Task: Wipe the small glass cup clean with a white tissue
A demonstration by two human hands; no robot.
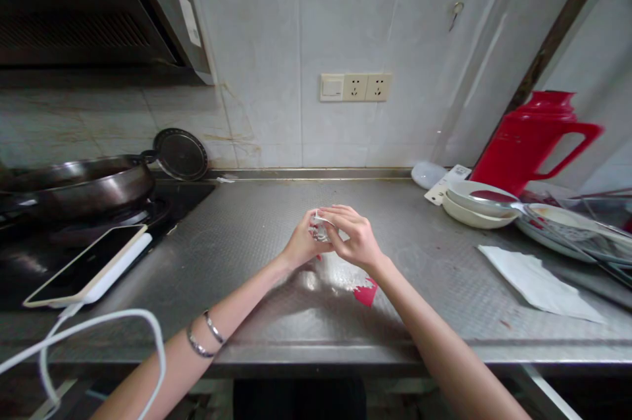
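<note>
Over the middle of the steel counter (237,222), both hands meet around a small clear, shiny thing (320,232), perhaps glass or plastic, mostly hidden by fingers. My left hand (301,243) is closed on it from the left side. Fingers of my right hand (354,236) are bent over its top, at a thin white edge that looks like paper or film. A torn red scrap (365,292) lies on the counter below my right hand, and a bit of red shows beneath my left hand.
On the left, a steel pan (93,189) sits on the black stove, with a phone (89,262) and white cable (118,318) nearer. Stacked bowls (481,203), plates (567,232), a red thermos jug (530,137) and a white napkin (538,282) are at right.
</note>
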